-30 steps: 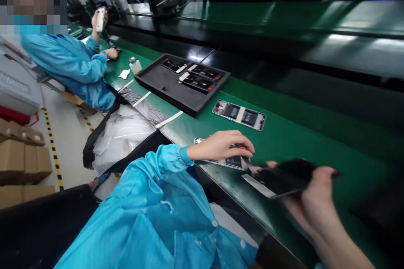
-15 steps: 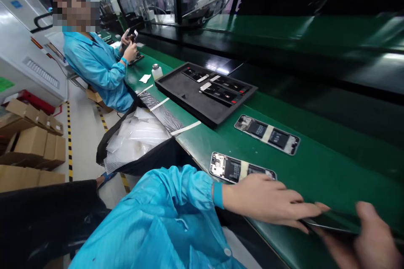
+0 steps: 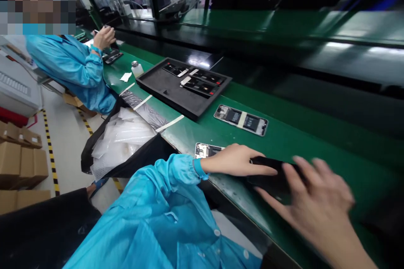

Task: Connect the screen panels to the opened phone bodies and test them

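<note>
Where the long green surface (image 3: 318, 147) runs past you, both your hands meet at a black handset (image 3: 268, 178).

A co-worker in a blue smock (image 3: 69, 69) sits farther along, near a black foam tray (image 3: 158, 85) that holds dark phone parts (image 3: 198, 87). Closer to you, an opened phone (image 3: 241, 120) lies flat on the surface, and a second opened phone (image 3: 206, 150) is partly hidden behind your left hand (image 3: 236, 160). That hand's fingers are pressed together, reaching over the handset's upper edge. Your right hand (image 3: 318, 201) is spread and blurred, its thumb at the lower edge. You cannot tell whether either hand grips it, or whether the handset touches the surface.
</note>
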`<action>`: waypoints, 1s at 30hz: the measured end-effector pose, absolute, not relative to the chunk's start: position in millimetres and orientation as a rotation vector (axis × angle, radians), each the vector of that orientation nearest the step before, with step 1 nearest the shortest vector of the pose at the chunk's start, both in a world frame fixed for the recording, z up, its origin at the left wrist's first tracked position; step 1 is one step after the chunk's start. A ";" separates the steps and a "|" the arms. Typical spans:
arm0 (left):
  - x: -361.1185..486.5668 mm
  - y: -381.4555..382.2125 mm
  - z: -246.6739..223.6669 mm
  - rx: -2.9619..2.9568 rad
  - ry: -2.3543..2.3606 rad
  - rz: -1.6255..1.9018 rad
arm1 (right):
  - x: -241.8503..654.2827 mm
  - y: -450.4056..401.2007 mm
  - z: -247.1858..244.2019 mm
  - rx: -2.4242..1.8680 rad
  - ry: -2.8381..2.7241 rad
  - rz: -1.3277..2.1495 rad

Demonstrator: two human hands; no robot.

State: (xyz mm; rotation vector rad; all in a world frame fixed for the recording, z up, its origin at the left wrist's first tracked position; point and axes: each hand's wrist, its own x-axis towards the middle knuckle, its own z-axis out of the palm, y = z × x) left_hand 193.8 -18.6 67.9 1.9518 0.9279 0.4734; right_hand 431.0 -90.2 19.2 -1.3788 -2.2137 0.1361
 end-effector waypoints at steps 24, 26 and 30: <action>96.4 -17.8 41.8 1.677 1.097 0.550 | 339.4 -29.2 17.8 -0.968 -2.339 0.532; 89.7 -20.7 36.3 1.665 1.093 0.570 | 330.1 -28.6 12.3 -0.968 -2.300 0.577; 81.2 -26.8 30.2 1.689 1.068 0.641 | 327.8 -27.2 11.4 -0.927 -2.251 0.701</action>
